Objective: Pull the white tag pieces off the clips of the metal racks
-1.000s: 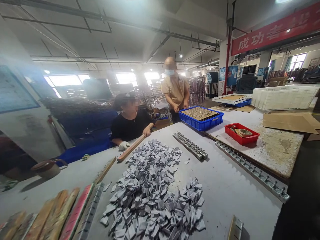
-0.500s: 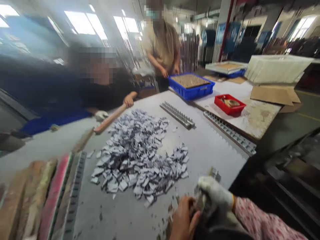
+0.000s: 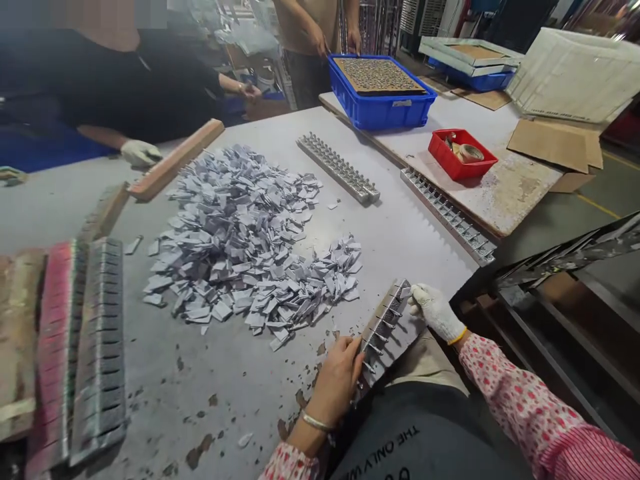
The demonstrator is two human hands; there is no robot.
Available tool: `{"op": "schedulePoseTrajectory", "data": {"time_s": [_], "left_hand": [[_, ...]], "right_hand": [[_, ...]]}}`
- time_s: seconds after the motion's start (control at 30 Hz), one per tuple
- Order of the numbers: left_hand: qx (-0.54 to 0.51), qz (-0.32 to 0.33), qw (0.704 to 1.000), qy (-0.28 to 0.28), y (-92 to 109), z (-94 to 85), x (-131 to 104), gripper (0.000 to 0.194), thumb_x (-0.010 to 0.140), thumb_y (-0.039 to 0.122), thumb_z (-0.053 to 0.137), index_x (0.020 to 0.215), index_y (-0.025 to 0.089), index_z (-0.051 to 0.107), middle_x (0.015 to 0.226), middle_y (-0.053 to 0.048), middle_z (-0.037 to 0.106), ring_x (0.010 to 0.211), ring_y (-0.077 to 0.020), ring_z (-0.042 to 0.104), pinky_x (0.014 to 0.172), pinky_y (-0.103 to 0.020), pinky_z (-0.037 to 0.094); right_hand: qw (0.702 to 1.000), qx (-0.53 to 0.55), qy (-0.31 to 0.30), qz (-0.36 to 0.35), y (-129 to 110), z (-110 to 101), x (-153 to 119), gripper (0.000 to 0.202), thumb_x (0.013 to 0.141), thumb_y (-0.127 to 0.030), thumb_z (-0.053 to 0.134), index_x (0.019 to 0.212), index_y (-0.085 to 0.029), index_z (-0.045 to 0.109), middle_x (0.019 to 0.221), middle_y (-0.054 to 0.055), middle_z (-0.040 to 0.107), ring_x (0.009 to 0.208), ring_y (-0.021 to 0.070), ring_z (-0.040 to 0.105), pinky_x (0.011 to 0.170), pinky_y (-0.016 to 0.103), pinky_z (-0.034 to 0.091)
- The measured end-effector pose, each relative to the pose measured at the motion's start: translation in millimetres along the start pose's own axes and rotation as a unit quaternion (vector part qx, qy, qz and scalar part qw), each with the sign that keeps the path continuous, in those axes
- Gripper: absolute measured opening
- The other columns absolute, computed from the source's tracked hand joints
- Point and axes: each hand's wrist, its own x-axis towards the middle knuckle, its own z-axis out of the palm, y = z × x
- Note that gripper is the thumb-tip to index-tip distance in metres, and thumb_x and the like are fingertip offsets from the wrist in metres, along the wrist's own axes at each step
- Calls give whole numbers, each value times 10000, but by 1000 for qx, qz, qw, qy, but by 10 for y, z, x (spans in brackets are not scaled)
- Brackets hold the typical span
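Note:
A narrow bar [image 3: 384, 325] with several thin metal pins across it lies at the table's near edge, slanting away from me. My left hand [image 3: 340, 370], bare with a bracelet at the wrist, is closed on its near end. At the far end is my right hand [image 3: 434, 312] in a white glove, its fingertips pinched together. A small pale bit shows by those fingertips, but what they hold is unclear. Beyond the bar spreads a large heap of small flat white-grey chips [image 3: 250, 233].
A pin-studded metal bar [image 3: 340, 167] and another slotted bar [image 3: 447, 217] lie farther off. Several long bars [image 3: 100, 347] stand at left. A red bin [image 3: 460, 155] and a blue crate [image 3: 383, 110] sit behind. A gloved co-worker's hand [image 3: 141, 153] is near a wooden bar [image 3: 177, 160].
My hands have drawn apart, the right one moving up to the bar's far end. The bar is now plainly visible. The co-worker's bare hand has left the wooden bar. My view has tilted down.

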Motion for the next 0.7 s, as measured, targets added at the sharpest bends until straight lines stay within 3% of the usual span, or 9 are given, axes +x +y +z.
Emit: {"op": "schedulePoseTrajectory", "data": {"time_s": [0.1, 0.2, 0.3, 0.37, 0.5, 0.7], "left_hand": [[29, -26, 999, -26, -40, -126, 65, 319, 948, 300, 397, 1169, 228, 615, 1014, -78, 579, 955, -222, 558, 850, -335, 455], [-19, -37, 995, -87, -113, -220, 153, 359, 950, 324, 367, 1141, 232, 656, 882, -51, 588, 855, -197, 580, 776, -287, 440], [-51, -44, 990, -120, -163, -313, 227, 382, 941, 351, 358, 1071, 226, 695, 846, -46, 626, 830, -199, 588, 754, -276, 424], [-59, -50, 989, -128, -166, -367, 251, 395, 939, 369, 354, 1074, 225, 696, 859, -53, 645, 829, -204, 589, 743, -277, 420], [-46, -63, 989, -128, -127, -408, 241, 419, 942, 363, 330, 1116, 217, 682, 883, -71, 643, 852, -220, 594, 744, -284, 423], [-35, -77, 988, -131, -92, -368, 191, 402, 956, 352, 329, 1160, 244, 658, 899, -65, 625, 871, -219, 596, 742, -281, 412]], "right_hand": [[992, -114, -10, -62, 5, -47, 16, 416, 933, -533, 405, 755, -174, 518, 682, -8, 579, 572, 124, 563, 563, 232, 441], [961, -245, -25, -127, -13, -94, 42, 434, 980, -495, 341, 741, -184, 527, 614, -21, 572, 592, 129, 558, 621, 239, 406], [917, -366, -24, -157, -51, -62, 105, 445, 1006, -467, 303, 756, -187, 542, 648, -6, 612, 631, 135, 569, 624, 238, 362], [868, -464, -23, -178, -109, 5, 148, 449, 1014, -455, 296, 777, -185, 565, 721, 23, 650, 691, 147, 593, 626, 241, 339], [780, -604, -40, -162, -315, 143, 155, 404, 1012, -428, 327, 854, -186, 609, 803, 60, 689, 747, 181, 635, 611, 246, 332], [720, -677, -118, -100, -658, 234, 155, 400, 993, -356, 337, 904, -158, 673, 865, 120, 708, 818, 238, 674, 698, 292, 442]]}}
